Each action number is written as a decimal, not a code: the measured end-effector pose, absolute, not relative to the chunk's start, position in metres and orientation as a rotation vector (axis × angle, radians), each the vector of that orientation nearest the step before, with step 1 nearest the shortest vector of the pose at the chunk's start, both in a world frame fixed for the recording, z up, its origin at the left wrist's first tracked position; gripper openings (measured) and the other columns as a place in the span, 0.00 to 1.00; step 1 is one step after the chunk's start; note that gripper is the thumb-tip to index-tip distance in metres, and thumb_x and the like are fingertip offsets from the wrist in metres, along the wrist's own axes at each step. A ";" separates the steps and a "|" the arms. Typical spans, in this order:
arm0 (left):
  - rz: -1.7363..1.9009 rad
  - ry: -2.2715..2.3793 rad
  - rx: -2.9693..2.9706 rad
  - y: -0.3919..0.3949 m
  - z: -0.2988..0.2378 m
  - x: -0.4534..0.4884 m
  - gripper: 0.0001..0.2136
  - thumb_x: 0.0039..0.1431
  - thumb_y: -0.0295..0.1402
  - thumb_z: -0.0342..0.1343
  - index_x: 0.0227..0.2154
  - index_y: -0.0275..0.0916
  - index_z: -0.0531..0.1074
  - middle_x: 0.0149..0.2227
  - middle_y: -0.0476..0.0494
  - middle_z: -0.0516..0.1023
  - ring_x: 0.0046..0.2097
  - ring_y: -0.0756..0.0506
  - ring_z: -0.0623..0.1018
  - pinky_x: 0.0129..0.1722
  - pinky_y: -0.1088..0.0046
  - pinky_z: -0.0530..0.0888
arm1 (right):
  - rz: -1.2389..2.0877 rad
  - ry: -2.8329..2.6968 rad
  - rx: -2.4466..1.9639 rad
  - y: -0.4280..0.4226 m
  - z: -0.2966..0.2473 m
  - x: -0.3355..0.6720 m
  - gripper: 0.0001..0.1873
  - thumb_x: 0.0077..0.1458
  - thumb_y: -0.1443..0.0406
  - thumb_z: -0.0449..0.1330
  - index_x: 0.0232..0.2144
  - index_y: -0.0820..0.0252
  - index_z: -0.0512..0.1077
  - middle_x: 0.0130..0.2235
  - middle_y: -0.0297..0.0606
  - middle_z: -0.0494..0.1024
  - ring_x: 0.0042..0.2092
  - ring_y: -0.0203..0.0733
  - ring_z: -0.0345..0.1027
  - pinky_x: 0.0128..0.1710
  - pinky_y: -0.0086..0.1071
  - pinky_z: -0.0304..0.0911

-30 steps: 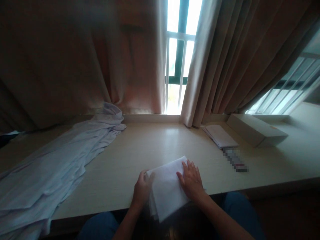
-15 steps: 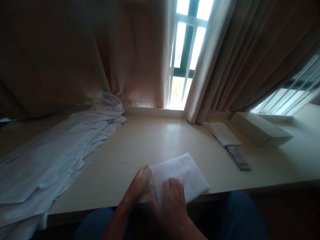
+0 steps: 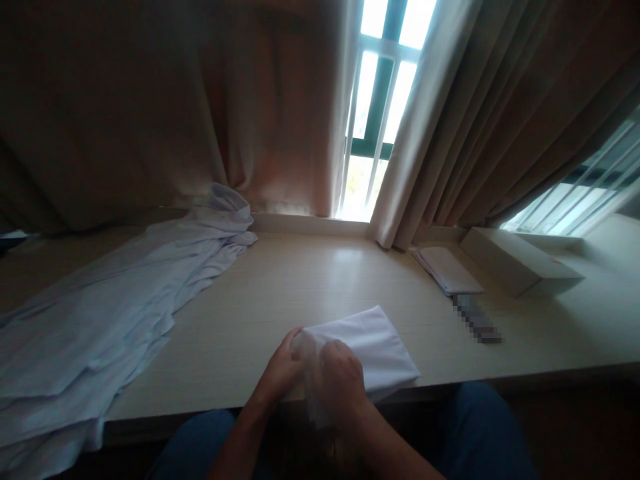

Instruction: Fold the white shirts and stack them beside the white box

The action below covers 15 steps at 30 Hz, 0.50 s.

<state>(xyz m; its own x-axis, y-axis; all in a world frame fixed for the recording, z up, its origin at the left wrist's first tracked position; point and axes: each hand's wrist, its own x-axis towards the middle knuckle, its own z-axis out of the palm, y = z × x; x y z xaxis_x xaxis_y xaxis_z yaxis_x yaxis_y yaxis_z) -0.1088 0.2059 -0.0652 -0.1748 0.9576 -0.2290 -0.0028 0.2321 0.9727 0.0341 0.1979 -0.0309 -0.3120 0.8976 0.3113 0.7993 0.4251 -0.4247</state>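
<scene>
A folded white cloth [image 3: 385, 347] lies at the table's front edge, its near corner reaching over that edge. Thin clear plastic [image 3: 311, 380], like the open end of a bag, shows at its left side. My left hand [image 3: 283, 367] grips the plastic at the cloth's left corner, with the thumb on top. Curled over the left part of the cloth, my right hand [image 3: 344, 373] has its fingers closed on the plastic, and its fingertips are partly hidden. Crumpled plastic hangs below, between the two hands.
White garments [image 3: 125, 293] are spread along the left of the table [image 3: 235, 313], hanging over its front edge. At the right are a flat white folded item [image 3: 450, 270], a blurred-out dark object [image 3: 477, 321] and a pale box [image 3: 520, 263]. Curtains [image 3: 430, 133] hang behind.
My right hand has curled its fingers in, having been flatter on the cloth. More clear plastic shows bunched between my hands. My left hand stays at the corner.
</scene>
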 end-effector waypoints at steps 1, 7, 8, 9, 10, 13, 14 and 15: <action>1.141 1.428 0.950 0.206 -0.065 -0.109 0.39 0.42 0.35 0.66 0.58 0.36 0.58 0.36 0.40 0.80 0.36 0.42 0.80 0.35 0.68 0.76 | 0.264 -2.201 -1.435 0.198 -0.034 0.033 0.03 0.53 0.70 0.55 0.29 0.59 0.67 0.30 0.37 0.70 0.34 0.42 0.64 0.33 0.31 0.55; 1.094 1.569 0.924 0.208 -0.064 -0.107 0.29 0.51 0.41 0.59 0.55 0.38 0.61 0.34 0.42 0.80 0.32 0.45 0.78 0.32 0.70 0.74 | 0.232 -2.267 -1.380 0.191 -0.052 0.034 0.04 0.55 0.69 0.56 0.28 0.58 0.68 0.30 0.38 0.71 0.35 0.42 0.65 0.36 0.33 0.57; 1.083 1.632 0.936 0.208 -0.064 -0.106 0.26 0.51 0.43 0.58 0.52 0.38 0.63 0.33 0.43 0.79 0.30 0.46 0.78 0.30 0.70 0.73 | 0.228 -2.272 -1.352 0.189 -0.053 0.035 0.05 0.55 0.68 0.57 0.27 0.58 0.68 0.30 0.38 0.71 0.35 0.42 0.65 0.37 0.34 0.58; 1.076 1.690 0.955 0.209 -0.065 -0.105 0.24 0.51 0.44 0.57 0.49 0.38 0.65 0.31 0.44 0.79 0.29 0.46 0.77 0.29 0.71 0.72 | 0.227 -2.284 -1.316 0.188 -0.054 0.035 0.05 0.55 0.68 0.57 0.26 0.58 0.68 0.30 0.38 0.71 0.35 0.43 0.65 0.38 0.34 0.58; 1.076 1.742 0.981 0.209 -0.066 -0.105 0.22 0.51 0.45 0.57 0.46 0.39 0.66 0.30 0.45 0.78 0.28 0.46 0.76 0.28 0.71 0.72 | 0.227 -2.296 -1.282 0.187 -0.055 0.036 0.06 0.55 0.68 0.57 0.26 0.57 0.68 0.30 0.38 0.71 0.35 0.43 0.65 0.39 0.35 0.58; 1.106 1.799 1.102 0.210 -0.067 -0.105 0.16 0.53 0.48 0.53 0.35 0.40 0.69 0.27 0.48 0.76 0.30 0.46 0.75 0.30 0.72 0.70 | 0.226 -2.334 -1.215 0.183 -0.059 0.036 0.07 0.56 0.69 0.56 0.26 0.57 0.69 0.31 0.38 0.71 0.36 0.43 0.64 0.41 0.36 0.58; 1.119 1.776 1.147 0.211 -0.067 -0.105 0.16 0.54 0.50 0.51 0.33 0.40 0.69 0.27 0.48 0.75 0.31 0.46 0.75 0.31 0.72 0.70 | 0.228 -2.347 -1.203 0.181 -0.062 0.036 0.07 0.56 0.69 0.55 0.27 0.57 0.69 0.32 0.38 0.71 0.37 0.44 0.65 0.42 0.37 0.58; 1.129 1.741 1.181 0.211 -0.068 -0.106 0.17 0.56 0.51 0.49 0.31 0.40 0.69 0.28 0.48 0.75 0.32 0.46 0.74 0.32 0.72 0.70 | 0.232 -2.358 -1.197 0.179 -0.065 0.036 0.06 0.56 0.69 0.55 0.29 0.57 0.70 0.33 0.39 0.72 0.38 0.44 0.65 0.44 0.38 0.58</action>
<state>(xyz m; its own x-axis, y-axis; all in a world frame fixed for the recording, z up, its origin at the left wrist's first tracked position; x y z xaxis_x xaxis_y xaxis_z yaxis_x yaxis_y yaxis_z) -0.1062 0.2113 -0.0677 -0.3058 0.9474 -0.0949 0.2995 0.1903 0.9349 0.0362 0.1793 -0.0647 -0.5005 0.7957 0.3412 0.7137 0.6023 -0.3576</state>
